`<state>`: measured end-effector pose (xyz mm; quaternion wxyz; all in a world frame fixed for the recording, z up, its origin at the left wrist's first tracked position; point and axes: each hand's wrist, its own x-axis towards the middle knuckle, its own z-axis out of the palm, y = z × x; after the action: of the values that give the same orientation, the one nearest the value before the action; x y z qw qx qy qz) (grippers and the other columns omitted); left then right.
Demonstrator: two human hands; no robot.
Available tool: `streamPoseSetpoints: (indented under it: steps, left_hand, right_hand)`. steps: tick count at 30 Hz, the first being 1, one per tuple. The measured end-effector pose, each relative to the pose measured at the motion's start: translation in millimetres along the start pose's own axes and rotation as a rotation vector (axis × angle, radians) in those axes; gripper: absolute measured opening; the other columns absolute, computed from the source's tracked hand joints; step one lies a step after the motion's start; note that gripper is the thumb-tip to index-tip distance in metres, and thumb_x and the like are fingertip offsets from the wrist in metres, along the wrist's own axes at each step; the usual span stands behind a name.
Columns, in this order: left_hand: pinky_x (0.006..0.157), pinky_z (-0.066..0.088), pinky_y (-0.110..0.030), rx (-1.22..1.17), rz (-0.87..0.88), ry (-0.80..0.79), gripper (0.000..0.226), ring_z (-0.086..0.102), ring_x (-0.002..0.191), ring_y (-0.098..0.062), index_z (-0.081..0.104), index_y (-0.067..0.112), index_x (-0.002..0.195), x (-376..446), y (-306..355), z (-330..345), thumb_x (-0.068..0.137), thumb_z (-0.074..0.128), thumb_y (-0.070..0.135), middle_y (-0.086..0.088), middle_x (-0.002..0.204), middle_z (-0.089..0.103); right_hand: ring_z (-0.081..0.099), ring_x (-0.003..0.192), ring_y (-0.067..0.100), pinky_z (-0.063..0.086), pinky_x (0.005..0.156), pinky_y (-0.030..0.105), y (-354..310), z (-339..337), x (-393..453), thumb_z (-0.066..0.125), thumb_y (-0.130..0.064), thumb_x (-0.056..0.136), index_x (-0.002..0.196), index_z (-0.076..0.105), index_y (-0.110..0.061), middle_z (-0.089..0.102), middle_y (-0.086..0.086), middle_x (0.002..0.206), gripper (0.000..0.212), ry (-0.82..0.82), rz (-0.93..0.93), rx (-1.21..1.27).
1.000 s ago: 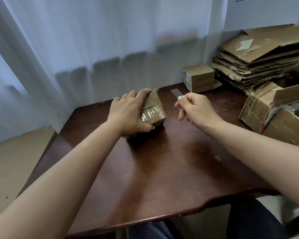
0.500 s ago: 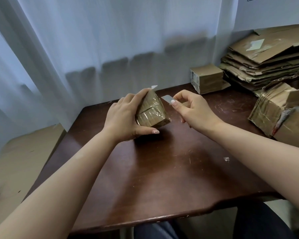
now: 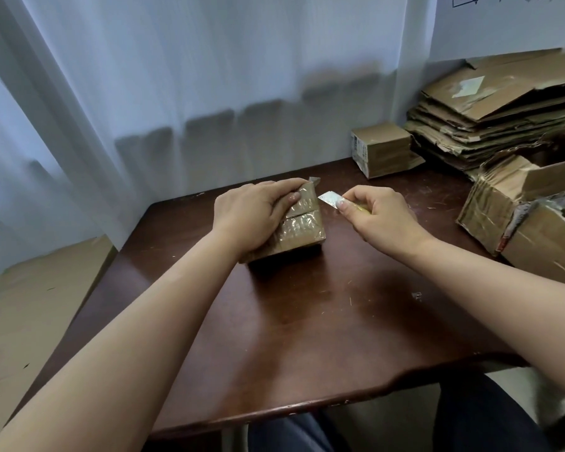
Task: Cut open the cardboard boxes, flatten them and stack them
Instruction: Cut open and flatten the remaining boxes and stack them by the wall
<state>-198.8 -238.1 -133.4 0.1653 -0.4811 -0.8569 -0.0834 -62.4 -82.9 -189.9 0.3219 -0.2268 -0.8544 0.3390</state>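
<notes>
A small taped cardboard box (image 3: pixel 302 228) sits on the dark wooden table (image 3: pixel 307 337), slightly tilted, with glossy tape over its top seam. My left hand (image 3: pixel 252 213) grips it from the left, fingers curled over its far top edge. My right hand (image 3: pixel 382 213) pinches a small cutter blade (image 3: pixel 330 200), its silver tip pointing left, close to the box's upper right edge. Whether the blade touches the box I cannot tell.
Another small closed box (image 3: pixel 384 150) stands at the table's back right. Behind it lies a stack of flattened cardboard (image 3: pixel 503 115). Opened, crumpled boxes (image 3: pixel 529 210) crowd the right edge. A white curtain (image 3: pixel 209 76) hangs behind the table. My knees show under the front edge.
The box, lifted and tipped half a second ago, now rests lower on the table under my left hand. My right hand with the blade has stayed beside its right edge.
</notes>
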Motion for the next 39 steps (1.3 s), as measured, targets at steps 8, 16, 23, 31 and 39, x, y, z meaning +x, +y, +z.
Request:
streamPoseSetpoints:
  steps: [8,16,23,31,39]
  left_hand:
    - [0.074,0.032,-0.027,-0.054,-0.066,-0.046,0.033,0.056,0.119,-0.017,0.045,0.064,0.127,1,2,-8,0.097,0.032,0.061,0.021,0.129,0.06]
    - [0.075,0.033,-0.028,-0.103,-0.079,-0.063,0.033,0.054,0.121,-0.015,0.047,0.063,0.126,4,1,-7,0.096,0.034,0.061,0.022,0.129,0.06]
    - [0.074,0.032,-0.027,-0.107,-0.107,-0.074,0.033,0.055,0.121,-0.016,0.049,0.062,0.126,10,3,-8,0.096,0.034,0.063,0.021,0.128,0.06]
    - [0.075,0.033,-0.028,-0.099,-0.104,-0.085,0.034,0.054,0.121,-0.018,0.047,0.062,0.127,9,3,-8,0.096,0.034,0.063,0.019,0.13,0.06]
    - [0.075,0.032,-0.028,-0.092,-0.109,-0.089,0.034,0.053,0.123,-0.017,0.046,0.061,0.128,9,2,-8,0.098,0.033,0.06,0.02,0.132,0.058]
  right_hand:
    - [0.052,0.072,0.011,0.034,0.068,0.029,-1,5,-3,0.056,-0.041,0.091,0.081,0.067,-0.028,0.057,-0.012,0.062,0.02,0.021,0.016,0.006]
    - [0.05,0.066,0.011,0.041,0.071,0.034,4,10,-5,0.056,-0.043,0.091,0.08,0.065,-0.03,0.055,-0.016,0.055,0.02,0.026,-0.001,0.062]
    - [0.055,0.083,0.014,0.039,0.076,0.032,-7,-1,-9,0.051,-0.047,0.093,0.08,0.057,-0.038,0.058,-0.013,0.072,0.017,-0.071,-0.073,-0.15]
    - [0.058,0.092,0.023,0.036,0.073,0.033,-10,3,-18,0.046,-0.045,0.096,0.094,0.062,-0.032,0.06,-0.01,0.082,0.02,0.021,-0.051,-0.221]
    - [0.057,0.087,0.02,0.032,0.07,0.031,-11,0,-5,0.047,-0.043,0.095,0.09,0.063,-0.029,0.061,-0.009,0.078,0.022,0.068,0.036,-0.157]
